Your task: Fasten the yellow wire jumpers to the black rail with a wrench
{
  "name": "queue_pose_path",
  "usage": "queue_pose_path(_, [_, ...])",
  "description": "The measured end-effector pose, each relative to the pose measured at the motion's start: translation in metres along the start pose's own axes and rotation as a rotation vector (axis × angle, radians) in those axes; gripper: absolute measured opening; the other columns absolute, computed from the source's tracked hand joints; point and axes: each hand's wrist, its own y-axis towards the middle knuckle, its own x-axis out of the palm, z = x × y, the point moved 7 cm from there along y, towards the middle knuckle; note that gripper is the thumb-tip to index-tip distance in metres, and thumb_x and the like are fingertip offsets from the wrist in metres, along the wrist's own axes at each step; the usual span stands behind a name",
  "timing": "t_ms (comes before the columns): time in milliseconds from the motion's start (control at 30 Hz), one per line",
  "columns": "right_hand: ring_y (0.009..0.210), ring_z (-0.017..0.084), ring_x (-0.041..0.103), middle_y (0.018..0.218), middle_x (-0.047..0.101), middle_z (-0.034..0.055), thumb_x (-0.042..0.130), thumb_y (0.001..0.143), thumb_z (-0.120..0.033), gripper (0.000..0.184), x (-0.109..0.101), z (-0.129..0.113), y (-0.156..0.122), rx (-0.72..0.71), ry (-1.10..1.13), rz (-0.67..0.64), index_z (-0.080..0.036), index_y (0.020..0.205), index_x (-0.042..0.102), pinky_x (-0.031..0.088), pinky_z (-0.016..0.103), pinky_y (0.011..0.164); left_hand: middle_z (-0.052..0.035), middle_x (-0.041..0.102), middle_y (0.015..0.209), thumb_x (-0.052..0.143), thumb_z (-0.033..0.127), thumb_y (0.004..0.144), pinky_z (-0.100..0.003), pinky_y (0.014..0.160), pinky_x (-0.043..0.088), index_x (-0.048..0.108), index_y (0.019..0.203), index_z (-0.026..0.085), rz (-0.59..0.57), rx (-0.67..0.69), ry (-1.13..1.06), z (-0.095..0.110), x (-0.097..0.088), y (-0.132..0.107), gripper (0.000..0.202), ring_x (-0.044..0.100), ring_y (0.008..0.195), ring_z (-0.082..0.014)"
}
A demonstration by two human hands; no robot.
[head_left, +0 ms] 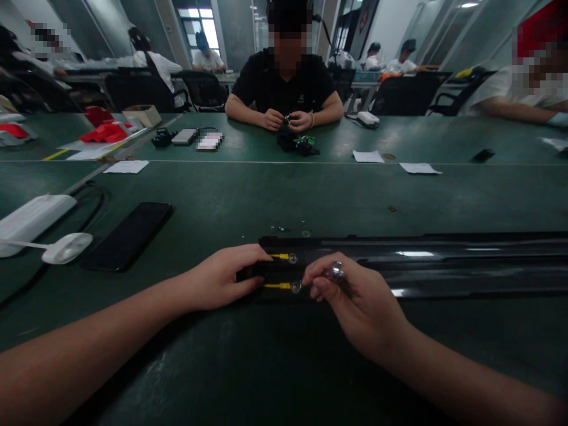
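Your left hand [235, 275] is at the near-left end of the black panel [444, 266], which lies flat on the desk [266, 367] in front of you and runs off to your right. Its thumb and forefinger are parted, one by each yellow lead; whether they grip the panel's edge or merely bear on the leads cannot be told.

Your right hand [336, 290] is closed, thumb against fingers, around a small metal tool [336, 272] whose rounded end shows above the knuckles. The working tip is hidden or too fine to make out; the fingertips are just beside the lower ring [296, 287].

The upper lead [279, 257] ends at the upper ring [293, 258], the lower lead [278, 286] at the lower one. Both leads appear straight and apart.

Recommended handling, in my judgement: brace the panel's end with the left hand so that it cannot slide. Bring the tool square to the ring, not slanted, and press lightly, since a slip could mark the glossy surface. Hold the leads flat without pulling, and leave the ring in your line of sight.
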Motion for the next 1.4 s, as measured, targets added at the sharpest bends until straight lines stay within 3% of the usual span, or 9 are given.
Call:
queue_pose_path(367, [0.069,0.016,0.068,0.082,0.071,0.0033,0.046,0.105,-0.023,0.023,-0.002,0.002,-0.001,0.029,-0.053,0.004,-0.020,0.102,0.069,0.047,0.027,0.056,-0.0025,0.064,0.120,0.041,-0.001,0.081,-0.032,0.099,0.048,0.060,0.122,0.021,-0.006,-0.011,-0.013,0.006,-0.004,0.000,0.051,0.061,0.112,-0.0177])
queue_pose_path(533, [0.071,0.017,0.069,0.089,0.074,0.0052,0.047,0.104,-0.023,0.023,-0.002,0.003,-0.002,0.041,-0.061,0.023,-0.020,0.103,0.069,0.048,0.027,0.056,-0.0031,0.058,0.137,0.045,-0.003,0.072,-0.035,0.102,0.049,0.048,0.143,0.028,-0.101,-0.035,-0.006,0.008,-0.005,-0.003,0.077,0.058,0.121,-0.0216])
queue_pose_path(633, [0.071,0.016,0.069,0.090,0.074,0.0049,0.048,0.104,-0.021,0.021,-0.002,0.001,-0.002,0.032,-0.063,0.032,-0.020,0.103,0.069,0.049,0.027,0.059,-0.0039,0.058,0.135,0.049,-0.001,0.072,-0.034,0.095,0.053,0.041,0.151,0.030,-0.153,-0.085,-0.023,0.005,-0.008,-0.006,0.085,0.061,0.112,-0.0214])
queue_pose_path(767, [0.069,0.014,0.067,0.087,0.073,0.0029,0.049,0.103,-0.019,0.020,-0.006,-0.004,-0.003,-0.005,-0.057,0.081,-0.020,0.099,0.068,0.051,0.027,0.064,-0.0044,0.058,0.124,0.050,0.002,0.072,-0.029,0.084,0.055,0.045,0.146,0.027,-0.108,-0.087,-0.094,0.002,-0.013,-0.007,0.078,0.061,0.096,-0.0169])
queue_pose_path(933, [0.065,0.014,0.066,0.079,0.070,0.0009,0.053,0.101,-0.020,0.016,-0.008,-0.004,-0.002,0.032,-0.067,0.114,-0.020,0.093,0.067,0.050,0.026,0.062,-0.0060,0.056,0.117,0.052,0.010,0.080,-0.028,0.076,0.053,0.055,0.133,0.023,0.061,-0.040,-0.167,-0.004,-0.019,-0.008,0.055,0.059,0.088,-0.0155])
queue_pose_path(1033, [0.063,0.014,0.067,0.074,0.069,-0.0001,0.058,0.100,-0.025,0.012,-0.007,-0.003,0.000,0.059,-0.040,0.096,-0.020,0.092,0.067,0.050,0.025,0.058,-0.0054,0.056,0.114,0.054,0.013,0.086,-0.028,0.077,0.051,0.058,0.128,0.022,0.128,-0.007,-0.093,-0.005,-0.024,-0.009,0.043,0.057,0.088,-0.0153])
queue_pose_path(1200, [0.063,0.013,0.068,0.073,0.070,-0.0006,0.059,0.100,-0.027,0.014,-0.006,-0.002,0.000,0.047,-0.020,0.055,-0.020,0.091,0.067,0.050,0.024,0.057,-0.0073,0.056,0.127,0.068,0.028,0.090,-0.040,0.104,0.046,0.053,0.134,0.023,0.058,0.062,0.076,0.003,-0.022,-0.007,0.047,0.052,0.118,-0.0248])
queue_pose_path(1300, [0.065,0.013,0.069,0.076,0.071,-0.0004,0.056,0.102,-0.024,0.014,-0.004,-0.001,-0.001,0.049,-0.011,0.038,-0.019,0.095,0.067,0.050,0.023,0.056,-0.0084,0.057,0.126,0.075,0.043,0.088,-0.042,0.103,0.047,0.053,0.132,0.022,0.000,0.007,0.159,0.001,-0.017,-0.005,0.054,0.051,0.117,-0.0270])
queue_pose_path(1400, [0.066,0.012,0.069,0.079,0.071,-0.0002,0.051,0.102,-0.018,0.018,-0.003,-0.001,0.000,0.041,-0.013,0.029,-0.020,0.098,0.068,0.052,0.024,0.061,-0.0086,0.056,0.126,0.069,0.048,0.093,-0.042,0.100,0.048,0.052,0.131,0.023,0.016,-0.050,0.172,-0.004,-0.016,-0.004,0.049,0.052,0.116,-0.0269])
